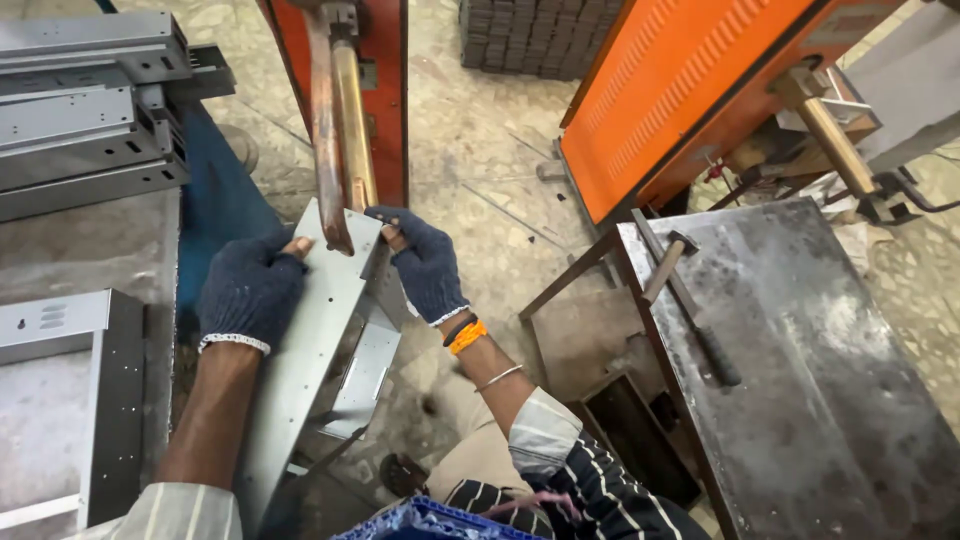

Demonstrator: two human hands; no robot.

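Head view, workshop floor seen from above.

Item: sheet-metal channel [320, 330], grey, long and folded into a trough with a bracket inside; small punched holes dot its face. It slants up from the person's lap toward the copper welding arms [335, 130] of an orange machine [385, 90]. Its upper end sits between the arm tips, apparently so the tips can close on the folded edge.

Left hand [250, 290], in a dark knit glove, is clasped over the channel's left edge, thumb on top, steadying it.

Right hand [425, 265], gloved likewise, pinches the upper right corner beside the arm tips, seemingly to keep the end level.

Also present: stacked grey channels [85, 110] on a bench at left, another folded piece [100, 400] below them; steel table [800, 380] at right carrying a hammer [665, 262] and a long tool with a black handle [705, 335]; second orange machine [680, 90] behind it.
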